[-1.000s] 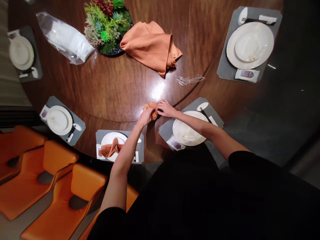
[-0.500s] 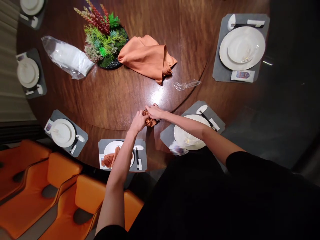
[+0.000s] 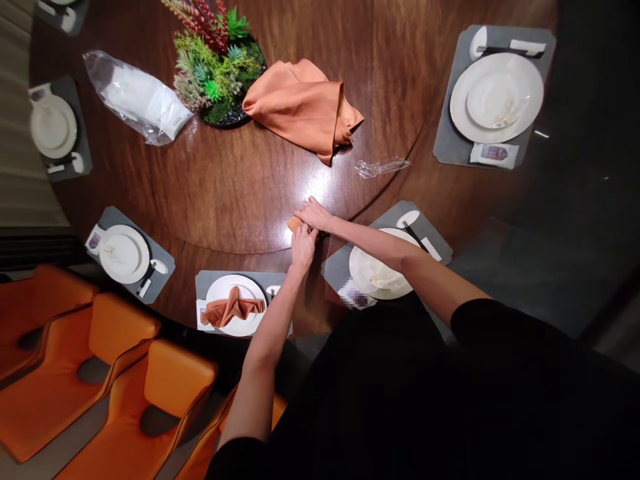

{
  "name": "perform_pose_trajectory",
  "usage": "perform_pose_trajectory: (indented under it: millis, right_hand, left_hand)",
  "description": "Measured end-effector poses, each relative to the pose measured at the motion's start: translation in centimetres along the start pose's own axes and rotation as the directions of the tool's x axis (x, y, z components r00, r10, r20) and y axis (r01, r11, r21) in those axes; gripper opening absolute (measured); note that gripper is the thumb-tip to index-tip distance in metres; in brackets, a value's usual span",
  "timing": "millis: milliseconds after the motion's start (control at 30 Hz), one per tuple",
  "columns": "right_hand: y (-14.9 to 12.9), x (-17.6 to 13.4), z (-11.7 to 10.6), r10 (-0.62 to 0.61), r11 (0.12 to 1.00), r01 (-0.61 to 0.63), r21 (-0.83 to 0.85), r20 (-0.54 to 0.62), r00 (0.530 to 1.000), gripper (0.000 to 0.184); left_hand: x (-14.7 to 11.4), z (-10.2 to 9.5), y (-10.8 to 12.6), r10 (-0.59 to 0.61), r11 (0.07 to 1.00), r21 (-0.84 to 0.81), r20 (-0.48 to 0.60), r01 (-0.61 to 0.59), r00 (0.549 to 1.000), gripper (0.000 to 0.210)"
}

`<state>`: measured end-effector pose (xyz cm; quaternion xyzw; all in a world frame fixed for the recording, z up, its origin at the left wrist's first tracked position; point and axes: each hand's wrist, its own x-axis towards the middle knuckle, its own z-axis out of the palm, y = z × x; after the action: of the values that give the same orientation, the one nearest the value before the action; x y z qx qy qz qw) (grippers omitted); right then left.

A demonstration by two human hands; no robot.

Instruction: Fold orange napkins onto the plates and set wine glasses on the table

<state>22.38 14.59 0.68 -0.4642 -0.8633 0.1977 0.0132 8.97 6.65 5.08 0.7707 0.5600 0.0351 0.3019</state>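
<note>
Near the rim of the table's raised round top, my left hand (image 3: 303,245) and my right hand (image 3: 316,215) are closed together around a bunched orange cloth napkin (image 3: 294,223). Only a small end of the cloth shows; the fingers cover the rest. To the left of my left forearm, a twisted orange napkin (image 3: 234,308) lies on a white plate (image 3: 220,288). Farther up the table is a loose pile of orange napkins (image 3: 300,103). My right forearm passes over another white plate (image 3: 373,277).
A planted centrepiece (image 3: 220,87) stands beside a plastic-wrapped white packet (image 3: 137,103). Crumpled clear wrap (image 3: 381,167) lies near the round top's edge. A place setting with a large plate (image 3: 450,113) is at right. Orange chairs (image 3: 180,373) line the lower left.
My left hand has shifted right and turned, now close under my right hand. Less of the held napkin shows. The napkin on the plate has come into fuller view.
</note>
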Motion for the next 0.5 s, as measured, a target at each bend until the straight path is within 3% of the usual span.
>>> perform_pose_trajectory:
  millis: [67,167,233,367,433,500]
  right_hand:
    - [0.6,0.0,0.9,-0.034,0.999,0.033,-0.004,-0.038,0.999,0.021]
    - [1.6,-0.5,1.7,-0.079,0.997,0.08,0.0,-0.127,0.989,0.025]
    - [2.0,-0.9,1.8,-0.112,0.993,0.114,0.003,-0.162,0.98,0.028]
    - [2.0,-1.9,1.0,-0.146,0.987,0.154,0.039,-0.149,0.978,0.035]
    - [1.6,-2.6,0.3,-0.097,0.99,0.112,0.085,-0.158,0.983,0.04]
    - [1.2,-3.7,-0.6,-0.036,0.989,0.06,0.137,-0.174,0.984,0.041]
  left_hand:
    - [-0.4,1.1,-0.2,-0.173,0.983,-0.087,-0.175,0.159,0.969,0.027]
    - [-0.4,2.4,-0.8,-0.48,0.875,-0.266,-0.355,0.405,0.803,0.058]
    - [-0.2,3.0,-1.2,-0.589,0.795,-0.387,-0.31,0.467,0.746,0.063]
    - [0.2,4.1,-1.2,-0.671,0.652,-0.589,-0.154,0.478,0.726,0.034]
    - [0.2,4.4,-0.8,-0.698,0.527,-0.726,-0.073,0.441,0.713,0.029]
    - [0.1,4.6,0.0,-0.68,0.38,-0.85,0.011,0.364,0.734,0.028]
